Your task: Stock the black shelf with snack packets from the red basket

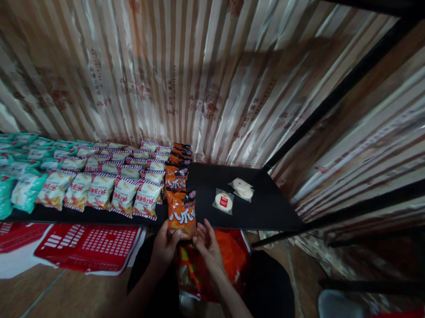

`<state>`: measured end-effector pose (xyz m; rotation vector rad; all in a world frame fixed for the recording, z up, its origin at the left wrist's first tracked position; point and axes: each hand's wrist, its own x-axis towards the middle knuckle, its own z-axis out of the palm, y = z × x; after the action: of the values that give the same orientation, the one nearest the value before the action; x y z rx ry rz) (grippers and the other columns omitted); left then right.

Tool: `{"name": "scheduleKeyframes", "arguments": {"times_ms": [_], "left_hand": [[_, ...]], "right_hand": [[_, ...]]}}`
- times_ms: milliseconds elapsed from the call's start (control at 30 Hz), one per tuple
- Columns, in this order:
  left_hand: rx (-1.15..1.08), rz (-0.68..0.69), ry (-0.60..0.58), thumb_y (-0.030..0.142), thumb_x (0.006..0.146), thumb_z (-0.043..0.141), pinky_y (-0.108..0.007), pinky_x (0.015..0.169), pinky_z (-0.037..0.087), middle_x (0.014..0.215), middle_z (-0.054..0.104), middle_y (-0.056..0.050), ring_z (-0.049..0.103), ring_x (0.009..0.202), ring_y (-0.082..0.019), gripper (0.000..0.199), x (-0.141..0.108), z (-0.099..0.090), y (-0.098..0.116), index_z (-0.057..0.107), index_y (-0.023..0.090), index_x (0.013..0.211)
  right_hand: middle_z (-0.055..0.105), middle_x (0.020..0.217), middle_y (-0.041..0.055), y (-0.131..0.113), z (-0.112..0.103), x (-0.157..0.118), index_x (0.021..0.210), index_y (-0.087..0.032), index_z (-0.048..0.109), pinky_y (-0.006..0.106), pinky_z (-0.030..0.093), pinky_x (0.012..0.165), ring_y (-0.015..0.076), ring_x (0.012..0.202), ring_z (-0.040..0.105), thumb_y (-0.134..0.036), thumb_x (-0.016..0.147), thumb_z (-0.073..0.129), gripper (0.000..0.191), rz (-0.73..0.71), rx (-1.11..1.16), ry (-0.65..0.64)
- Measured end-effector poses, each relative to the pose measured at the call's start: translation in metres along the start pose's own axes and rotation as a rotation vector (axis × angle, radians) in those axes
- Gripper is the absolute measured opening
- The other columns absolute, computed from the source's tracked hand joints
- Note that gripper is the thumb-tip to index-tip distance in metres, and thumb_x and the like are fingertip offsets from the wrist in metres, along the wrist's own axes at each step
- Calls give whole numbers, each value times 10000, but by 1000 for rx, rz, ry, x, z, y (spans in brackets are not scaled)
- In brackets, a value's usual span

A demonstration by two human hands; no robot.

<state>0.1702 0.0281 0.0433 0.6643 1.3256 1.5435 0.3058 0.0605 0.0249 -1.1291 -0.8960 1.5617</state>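
An orange snack bag (181, 214) stands at the shelf's front edge, at the head of a row of similar orange bags (176, 176). My left hand (165, 244) grips its lower left corner, with the thumb across the front. Beside its lower right edge is my right hand (208, 246), fingers stretched upward and apart, the thumb close to or touching the bag's corner. To the right, a flat round clear-wrapped item with a red label (223, 201) lies on the black shelf (204, 177). More pale round wrapped pieces (243, 188) lie just behind it.
White snack bags (123, 197) stand in several rows left of the orange ones, with teal bags (27, 192) farther left. Below are a red basket (94, 247) and an orange bag (231, 250) between my knees. Striped curtain (202, 82) hangs behind; a dark post (329, 98) slants at right.
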Motion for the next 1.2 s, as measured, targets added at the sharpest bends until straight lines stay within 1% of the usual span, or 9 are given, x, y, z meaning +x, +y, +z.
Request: {"name": "scheduleKeyframes", "arguments": {"times_ms": [100,200,267,367,467,633,733,967,1200], "left_hand": [[136,92,-38,363,643,689,-343,824,474,948,671,-86,627,886,-238,400,4,-4,-3,613,196,999],[274,200,-81,313,672,662,-359,894,435,1023,653,-94,593,986,-249,391,5,-5,-6,619,201,1045],[319,224,-86,289,686,647,-366,930,411,1085,639,-92,572,1042,-251,410,6,-6,-7,606,209,1086],[333,199,-48,277,663,668,-378,959,389,1125,629,-88,562,1064,-258,439,12,-7,-5,606,215,1093],[383,206,62,283,647,678,-395,977,370,1110,630,-82,553,1069,-261,422,22,-7,0,618,221,1061],[539,353,234,298,723,605,-403,1011,335,1180,581,-115,504,1134,-269,407,29,-5,7,578,210,1120],[604,452,291,279,764,554,-417,1048,296,1254,526,-143,440,1212,-276,448,26,-8,0,521,175,1199],[933,588,189,245,867,353,-472,1033,337,1372,405,-179,350,1290,-261,466,24,-22,-41,399,95,1306],[1074,711,175,176,871,321,-458,1039,349,1399,381,-158,317,1314,-239,463,40,-25,-54,372,110,1327]], "right_hand": [[563,1247,71,-14,-5,8,1211,-269,512,423,392,994,224,1139,529,-358,628,752,636,-53,-157,-125],[633,1142,64,-31,-2,10,1099,-234,588,413,436,944,233,1051,590,-389,638,744,510,36,-170,-319],[675,1054,52,-37,1,10,1037,-223,616,404,454,913,232,988,621,-395,639,743,451,81,-166,-371],[702,972,38,-36,7,16,971,-221,638,386,483,849,222,879,651,-385,632,749,393,67,-190,-335],[707,932,35,-29,18,28,943,-210,646,375,489,817,211,814,654,-365,610,762,386,-13,-202,-295],[707,909,31,-23,41,50,953,-189,644,378,485,827,197,796,649,-346,595,756,406,-87,-156,-264],[707,902,21,-21,50,61,954,-188,641,361,490,819,190,793,648,-335,599,742,397,-101,-163,-251],[707,834,9,-6,55,86,919,-201,646,320,517,735,190,760,641,-341,614,709,341,-160,-305,-257],[691,851,7,6,55,103,968,-229,653,295,510,688,187,771,615,-348,679,660,313,-296,-583,-186]]}}
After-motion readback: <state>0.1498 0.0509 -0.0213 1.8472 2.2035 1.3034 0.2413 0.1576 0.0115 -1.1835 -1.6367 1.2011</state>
